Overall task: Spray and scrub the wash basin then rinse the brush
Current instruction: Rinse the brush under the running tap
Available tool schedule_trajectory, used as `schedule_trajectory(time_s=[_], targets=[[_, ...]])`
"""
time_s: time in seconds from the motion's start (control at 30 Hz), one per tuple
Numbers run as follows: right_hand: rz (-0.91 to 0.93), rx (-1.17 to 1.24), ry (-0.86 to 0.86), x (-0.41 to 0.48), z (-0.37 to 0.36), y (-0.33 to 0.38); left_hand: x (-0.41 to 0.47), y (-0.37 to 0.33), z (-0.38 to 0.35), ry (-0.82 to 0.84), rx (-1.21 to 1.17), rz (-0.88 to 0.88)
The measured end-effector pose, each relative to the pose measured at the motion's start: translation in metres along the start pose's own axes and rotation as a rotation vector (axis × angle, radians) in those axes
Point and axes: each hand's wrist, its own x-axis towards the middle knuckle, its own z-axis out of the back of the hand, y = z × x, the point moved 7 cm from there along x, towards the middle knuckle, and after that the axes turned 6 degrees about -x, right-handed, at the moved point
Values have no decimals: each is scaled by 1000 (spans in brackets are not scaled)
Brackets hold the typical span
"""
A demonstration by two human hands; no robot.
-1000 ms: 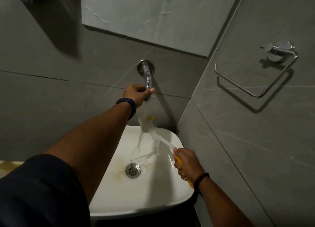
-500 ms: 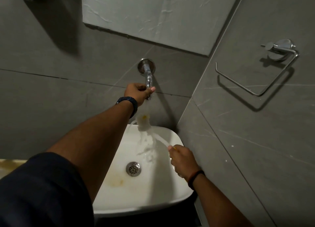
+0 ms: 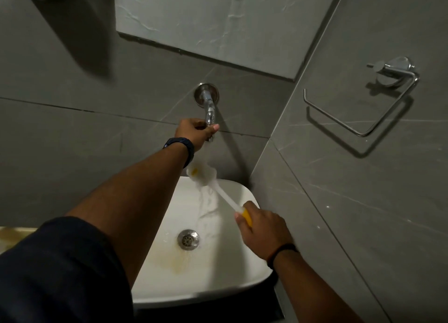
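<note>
A white wash basin sits in the wall corner, with a metal drain and a yellowish stain beside it. My left hand grips the end of the chrome wall tap. My right hand holds the yellow grip of a white brush. The brush's bristle head sits just under the tap and over the basin's back rim, and water runs off it into the basin.
Grey tiled walls close in behind and on the right. A chrome towel ring hangs on the right wall. A pale textured panel is fixed above the tap. A beige ledge shows at far left.
The brush head has risen from inside the basin to just under the tap, and my right hand has shifted up the basin's right side. My left hand has stayed on the tap.
</note>
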Motion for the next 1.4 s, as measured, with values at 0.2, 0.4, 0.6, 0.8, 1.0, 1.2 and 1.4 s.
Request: schedule_trajectory(time_s=[0.2, 0.4, 0.6, 0.8, 1.0, 1.2, 1.4], targets=[[111, -248, -38, -5, -2, 22, 1, 2, 1, -15, 14, 21], [76, -203, -53, -6, -6, 14, 3, 0, 2, -137, 150, 74], [80, -170, -56, -9, -7, 12, -3, -5, 2, -283, 272, 64], [-35, -72, -143, -6, 4, 6, -5, -5, 0, -285, 318, -8], [-210, 68, -169, -4, 5, -9, -13, 5, 8, -210, 364, -101], [-241, 27, -117, -7, -3, -7, -19, 7, 19, -133, 533, -188], [-162, -45, -77, -6, -8, 7, -27, 17, 22, -57, 711, -261]])
